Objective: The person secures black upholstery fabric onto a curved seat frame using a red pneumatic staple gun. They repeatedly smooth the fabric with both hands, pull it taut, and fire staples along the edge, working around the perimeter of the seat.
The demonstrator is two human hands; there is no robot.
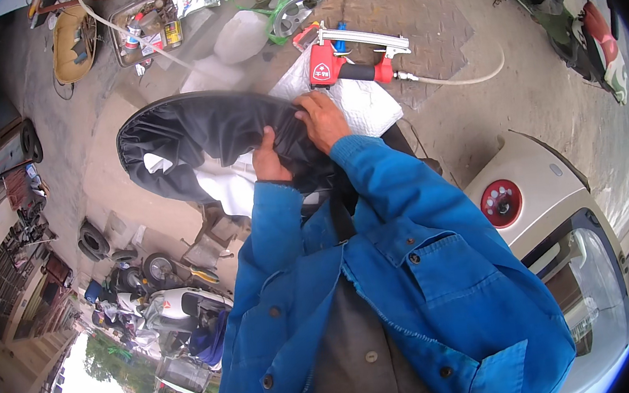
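Note:
A black scooter seat cover (224, 117), like soft vinyl, lies gathered in loose folds along a long oval seat in front of me. Pale white material (228, 187) shows inside its opening. My left hand (272, 161) is closed on the folded cover near its right end, thumb pointing up. Beside it, my right hand (324, 123) bends its fingers over the cover's far right edge, pinching it. Just beyond the right hand, a red and silver air staple gun (323, 65) rests on a white quilted cloth (366, 105), its hose leading right.
A metal tray (120, 52) of small cans and a tan oblong tub (73, 49) sit at the far left. A wheel cover (297, 14) lies beyond the stapler. At right stands a beige vehicle (537, 179); parked scooters (168, 306) are at lower left.

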